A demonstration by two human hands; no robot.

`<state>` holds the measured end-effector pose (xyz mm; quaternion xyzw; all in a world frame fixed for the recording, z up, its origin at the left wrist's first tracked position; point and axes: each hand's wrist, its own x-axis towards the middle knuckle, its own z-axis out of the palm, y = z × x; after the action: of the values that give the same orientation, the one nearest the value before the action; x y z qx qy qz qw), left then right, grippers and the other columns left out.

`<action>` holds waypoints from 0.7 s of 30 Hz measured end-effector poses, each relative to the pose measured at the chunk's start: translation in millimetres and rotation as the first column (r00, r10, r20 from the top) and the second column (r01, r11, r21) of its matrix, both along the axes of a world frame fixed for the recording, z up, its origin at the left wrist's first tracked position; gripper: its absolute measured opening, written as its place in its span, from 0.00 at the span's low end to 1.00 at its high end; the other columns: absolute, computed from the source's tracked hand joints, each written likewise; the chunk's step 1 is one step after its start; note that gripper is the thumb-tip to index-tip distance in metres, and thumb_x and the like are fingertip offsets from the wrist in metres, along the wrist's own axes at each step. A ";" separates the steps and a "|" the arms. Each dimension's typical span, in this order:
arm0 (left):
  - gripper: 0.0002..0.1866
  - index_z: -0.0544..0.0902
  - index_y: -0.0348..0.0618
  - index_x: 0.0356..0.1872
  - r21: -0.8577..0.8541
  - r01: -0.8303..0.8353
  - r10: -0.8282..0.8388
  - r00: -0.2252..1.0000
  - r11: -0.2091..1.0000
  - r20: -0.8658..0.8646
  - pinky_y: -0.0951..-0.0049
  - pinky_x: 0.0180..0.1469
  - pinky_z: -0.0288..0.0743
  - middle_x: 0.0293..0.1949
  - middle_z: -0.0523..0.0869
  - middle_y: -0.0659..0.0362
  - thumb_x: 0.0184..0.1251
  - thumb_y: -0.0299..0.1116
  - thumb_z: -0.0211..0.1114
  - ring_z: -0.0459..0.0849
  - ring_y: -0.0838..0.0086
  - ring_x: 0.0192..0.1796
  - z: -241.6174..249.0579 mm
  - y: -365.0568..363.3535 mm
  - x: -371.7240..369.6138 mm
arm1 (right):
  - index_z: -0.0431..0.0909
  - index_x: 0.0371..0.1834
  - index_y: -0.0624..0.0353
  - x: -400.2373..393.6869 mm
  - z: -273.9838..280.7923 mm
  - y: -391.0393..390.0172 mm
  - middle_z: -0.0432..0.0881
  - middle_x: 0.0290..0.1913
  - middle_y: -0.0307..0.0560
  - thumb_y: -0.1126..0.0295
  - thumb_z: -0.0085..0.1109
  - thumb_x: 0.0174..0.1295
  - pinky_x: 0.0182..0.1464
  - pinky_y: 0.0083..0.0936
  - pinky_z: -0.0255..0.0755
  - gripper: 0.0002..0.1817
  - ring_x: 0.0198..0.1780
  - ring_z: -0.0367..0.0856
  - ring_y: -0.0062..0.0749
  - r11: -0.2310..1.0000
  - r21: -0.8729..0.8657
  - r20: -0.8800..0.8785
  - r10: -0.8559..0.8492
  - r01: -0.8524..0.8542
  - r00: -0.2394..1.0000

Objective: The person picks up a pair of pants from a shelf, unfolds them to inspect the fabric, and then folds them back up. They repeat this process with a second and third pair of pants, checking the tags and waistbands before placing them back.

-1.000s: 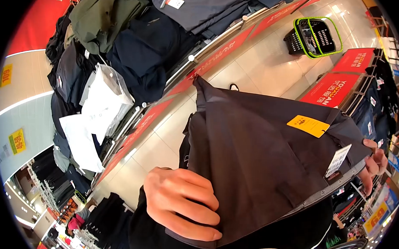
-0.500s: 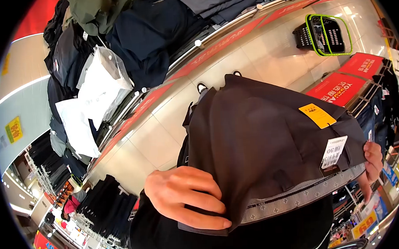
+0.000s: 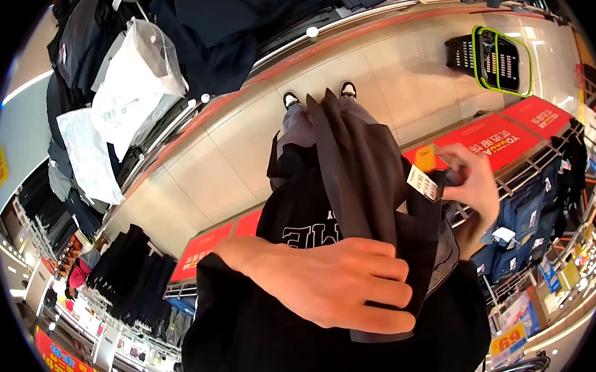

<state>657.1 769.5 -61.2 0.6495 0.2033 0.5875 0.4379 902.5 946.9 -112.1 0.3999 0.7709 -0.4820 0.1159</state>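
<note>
A pair of dark grey trousers [image 3: 360, 170] hangs folded lengthwise in front of my body, legs pointing down toward my shoes. My left hand [image 3: 335, 284] grips the waistband end against my black sweatshirt. My right hand [image 3: 471, 192] pinches the other side of the waistband, right by a white size tag [image 3: 423, 182] and a yellow tag [image 3: 425, 158].
A black and green shopping basket [image 3: 495, 58] stands on the tiled floor at upper right. Racks of dark folded and hanging clothes, some in clear bags [image 3: 131, 87], line the left. Red-signed shelves [image 3: 502, 137] with jeans run on the right.
The trousers went from spread wide between both hands to folded narrow and hanging down. My right hand moved inward toward the left. My view tilted down, showing my shoes.
</note>
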 end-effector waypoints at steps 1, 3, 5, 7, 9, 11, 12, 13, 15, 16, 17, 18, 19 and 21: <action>0.11 0.81 0.33 0.43 0.003 -0.016 0.016 1.000 1.000 -0.006 0.70 0.29 0.70 0.32 0.76 0.54 0.61 0.27 0.63 0.77 0.64 0.31 1.1 0.3 1.3 | 0.81 0.39 0.58 -14.2 -4.0 -3.8 0.72 0.23 0.41 0.57 0.82 0.26 0.30 0.25 0.64 0.32 0.25 0.69 0.27 0.992 0.003 -0.090 0.124 -0.124 0.988; 0.12 0.80 0.33 0.44 0.014 -0.044 0.044 0.999 0.999 -0.017 0.70 0.29 0.69 0.32 0.76 0.55 0.61 0.27 0.64 0.76 0.65 0.30 2.2 0.4 3.3 | 0.81 0.37 0.59 -35.9 -12.0 -16.7 0.77 0.38 0.47 0.63 0.79 0.27 0.44 0.32 0.70 0.28 0.41 0.75 0.39 0.961 0.085 -0.246 0.276 -0.263 0.929; 0.12 0.81 0.33 0.43 0.018 -0.047 0.047 0.998 0.999 -0.035 0.70 0.29 0.69 0.32 0.76 0.56 0.60 0.27 0.65 0.76 0.66 0.30 3.4 -2.2 2.8 | 0.80 0.32 0.60 -51.2 -17.3 -25.0 0.75 0.50 0.49 0.68 0.75 0.31 0.54 0.39 0.68 0.21 0.54 0.72 0.48 0.927 0.189 -0.329 0.371 -0.325 0.868; 0.12 0.81 0.33 0.43 0.032 -0.044 0.045 0.998 0.999 -0.048 0.71 0.29 0.69 0.32 0.77 0.56 0.60 0.27 0.66 0.76 0.67 0.30 5.3 -4.6 1.7 | 0.78 0.29 0.63 -51.0 -22.1 -21.8 0.78 0.39 0.49 0.73 0.70 0.35 0.44 0.35 0.71 0.15 0.44 0.76 0.46 0.930 0.144 -0.348 0.368 -0.339 0.862; 0.10 0.84 0.34 0.40 0.041 -0.130 0.134 0.983 0.991 -0.127 0.74 0.28 0.73 0.33 0.81 0.55 0.58 0.27 0.67 0.80 0.68 0.29 10.0 -10.1 -2.4 | 0.78 0.29 0.64 -35.6 -14.7 -12.7 0.75 0.23 0.48 0.76 0.63 0.39 0.30 0.30 0.69 0.11 0.26 0.76 0.42 0.975 0.142 -0.402 0.214 -0.171 0.890; 0.09 0.85 0.35 0.39 0.101 -0.228 0.246 0.940 0.968 -0.235 0.76 0.29 0.75 0.33 0.84 0.53 0.58 0.27 0.67 0.82 0.67 0.29 13.7 -19.4 -3.8 | 0.82 0.32 0.63 32.6 -32.0 -6.6 0.76 0.24 0.43 0.69 0.63 0.38 0.30 0.24 0.67 0.15 0.26 0.75 0.30 0.924 0.235 -0.563 -0.123 0.301 0.817; 0.08 0.86 0.36 0.37 0.167 -0.319 0.358 0.874 0.933 -0.329 0.77 0.29 0.78 0.33 0.86 0.52 0.57 0.28 0.67 0.84 0.67 0.29 14.8 -23.2 -6.2 | 0.82 0.33 0.63 52.5 -30.3 -9.8 0.77 0.25 0.44 0.69 0.62 0.39 0.31 0.24 0.67 0.15 0.27 0.75 0.30 0.859 0.260 -0.617 -0.204 0.442 0.760; 0.07 0.86 0.37 0.36 0.185 -0.297 0.348 0.844 0.937 -0.407 0.78 0.31 0.82 0.34 0.88 0.51 0.57 0.27 0.66 0.88 0.64 0.31 17.8 -24.5 -13.0 | 0.81 0.34 0.64 62.8 -20.2 -12.4 0.77 0.26 0.45 0.69 0.62 0.40 0.31 0.25 0.68 0.15 0.28 0.76 0.31 0.789 0.276 -0.676 -0.246 0.549 0.694; 0.07 0.86 0.38 0.36 0.212 -0.343 0.403 0.804 0.915 -0.438 0.77 0.32 0.83 0.34 0.88 0.52 0.58 0.27 0.65 0.89 0.63 0.33 23.5 -27.1 -20.2 | 0.81 0.35 0.64 68.1 2.5 -20.6 0.78 0.28 0.46 0.69 0.61 0.42 0.33 0.25 0.69 0.15 0.29 0.76 0.32 0.635 0.281 -0.826 -0.222 0.720 0.518; 0.07 0.87 0.39 0.35 0.237 -0.393 0.459 0.757 0.888 -0.465 0.76 0.32 0.84 0.35 0.89 0.52 0.58 0.27 0.64 0.89 0.62 0.35 25.6 -29.1 -22.3 | 0.81 0.36 0.65 72.9 8.1 -19.0 0.78 0.29 0.46 0.70 0.60 0.43 0.34 0.26 0.69 0.16 0.30 0.77 0.33 0.584 0.284 -0.875 -0.167 0.761 0.455; 0.06 0.87 0.40 0.35 0.210 -0.421 0.470 0.761 0.882 -0.448 0.74 0.33 0.85 0.36 0.89 0.54 0.58 0.26 0.64 0.90 0.60 0.37 26.0 -32.7 -23.0 | 0.81 0.37 0.65 78.0 13.2 -18.4 0.78 0.30 0.47 0.70 0.59 0.44 0.35 0.26 0.70 0.16 0.31 0.77 0.33 0.545 0.266 -0.914 -0.118 0.795 0.387; 0.06 0.87 0.40 0.35 0.211 -0.417 0.467 0.764 0.884 -0.446 0.74 0.33 0.85 0.36 0.89 0.54 0.58 0.26 0.64 0.90 0.60 0.37 28.1 -34.7 -24.5 | 0.81 0.38 0.65 83.5 19.8 -21.1 0.78 0.31 0.48 0.70 0.59 0.45 0.35 0.26 0.70 0.16 0.32 0.77 0.34 0.511 0.252 -0.942 -0.065 0.822 0.330; 0.06 0.87 0.40 0.35 0.175 -0.410 0.444 0.785 0.895 -0.432 0.74 0.34 0.85 0.36 0.89 0.53 0.58 0.26 0.65 0.90 0.60 0.38 29.9 -36.0 -26.3 | 0.81 0.38 0.66 84.2 24.5 -24.6 0.79 0.32 0.48 0.70 0.58 0.46 0.36 0.27 0.71 0.16 0.33 0.78 0.35 0.486 0.238 -0.959 -0.018 0.841 0.282; 0.07 0.87 0.38 0.36 0.136 -0.380 0.402 0.824 0.915 -0.399 0.72 0.34 0.86 0.35 0.89 0.53 0.57 0.26 0.67 0.90 0.59 0.37 29.4 -35.8 -30.9 | 0.80 0.40 0.67 83.4 30.9 -24.0 0.79 0.33 0.50 0.70 0.57 0.48 0.38 0.27 0.72 0.16 0.35 0.78 0.36 0.456 0.214 -0.974 0.031 0.864 0.225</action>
<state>626.2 733.7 -31.8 0.7155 0.4061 0.5164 0.2377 985.8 922.9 -81.2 0.2964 0.6481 -0.2497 -0.6556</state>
